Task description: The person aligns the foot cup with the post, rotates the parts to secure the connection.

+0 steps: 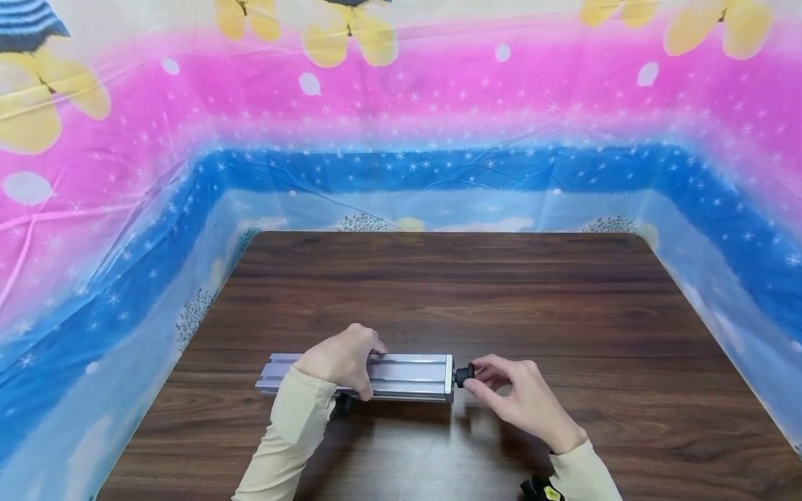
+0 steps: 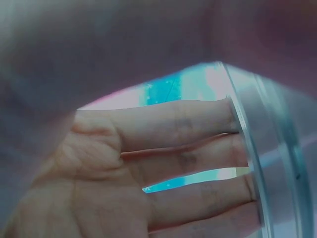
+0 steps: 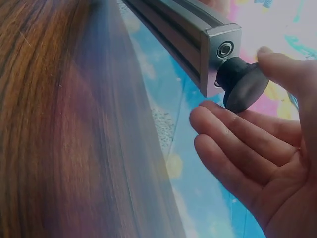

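A silvery aluminium extrusion bar with grooves along its length is held level just above the table. My left hand grips it near its left half, thumb on the near side and fingers over the far side. In the left wrist view, the fingertips of that hand press against the bar's edge. On the bar's right end sits a metal end plate with a bolt in it. A black round-footed levelling foot sticks out from this plate, tilted there. My right hand pinches the foot between thumb and fingers.
The dark wood-grain table spreads under both hands. A pink and blue patterned cloth hangs around its back and sides. Black wrist straps show by the cream sleeves.
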A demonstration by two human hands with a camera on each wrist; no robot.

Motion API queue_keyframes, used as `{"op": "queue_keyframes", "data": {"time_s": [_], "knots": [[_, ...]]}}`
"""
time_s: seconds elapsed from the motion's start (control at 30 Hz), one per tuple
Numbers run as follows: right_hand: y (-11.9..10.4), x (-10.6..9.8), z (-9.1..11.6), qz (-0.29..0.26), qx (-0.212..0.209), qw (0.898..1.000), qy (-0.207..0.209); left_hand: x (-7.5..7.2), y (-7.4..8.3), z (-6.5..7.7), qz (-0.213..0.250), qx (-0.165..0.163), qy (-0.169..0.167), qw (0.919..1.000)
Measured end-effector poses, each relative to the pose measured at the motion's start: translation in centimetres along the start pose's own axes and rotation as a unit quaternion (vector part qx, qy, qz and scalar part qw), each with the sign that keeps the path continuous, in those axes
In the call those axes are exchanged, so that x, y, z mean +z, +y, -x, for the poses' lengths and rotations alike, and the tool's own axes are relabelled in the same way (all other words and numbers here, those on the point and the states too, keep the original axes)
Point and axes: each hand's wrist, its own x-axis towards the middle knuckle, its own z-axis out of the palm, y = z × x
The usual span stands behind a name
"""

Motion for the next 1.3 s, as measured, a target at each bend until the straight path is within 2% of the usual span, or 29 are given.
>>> {"op": "queue_keyframes", "data": {"time_s": [0.1,0.23,0.3,0.37,0.57,0.7,0.8,0.97,1.07,1.23,1.3], "knots": [[-0.09,-0.03,-0.02,-0.022,0.047,0.998,-0.021,0.03,0.17,-0.01,0.005,-0.003,-0.001,1.0],[-0.09,-0.12,0.1,-0.015,0.073,0.996,-0.037,0.09,0.32,0.0,0.007,-0.01,-0.006,0.9999],[-0.05,-0.2,0.28,-0.002,0.061,0.998,-0.033,0.11,0.36,0.02,0.006,-0.013,-0.008,0.9999],[-0.03,-0.28,0.49,0.008,0.03,0.999,-0.025,0.1,0.36,0.01,0.004,-0.016,-0.007,0.9998],[0.1,-0.24,0.54,-0.012,-0.061,0.998,-0.013,0.12,0.31,-0.08,0.004,-0.025,-0.005,0.9997],[0.25,-0.09,0.39,-0.023,-0.086,0.996,-0.004,0.16,0.28,-0.17,0.006,-0.023,-0.006,0.9997],[0.34,-0.02,0.34,-0.027,-0.086,0.996,0.004,0.12,0.22,-0.23,0.001,-0.02,-0.002,0.9998],[0.47,0.04,0.28,-0.014,-0.062,0.998,0.013,-0.01,0.27,-0.32,-0.002,-0.006,0.004,1.0],[0.48,0.03,0.32,-0.003,-0.025,1.0,0.008,0.03,0.35,-0.38,0.004,-0.002,0.003,1.0],[0.49,-0.02,0.36,-0.023,0.043,0.999,-0.01,0.25,0.42,-0.48,0.007,-0.004,0.003,1.0],[0.46,-0.11,0.32,-0.026,0.056,0.998,-0.013,0.28,0.43,-0.53,0.006,-0.003,0.004,1.0]]}}
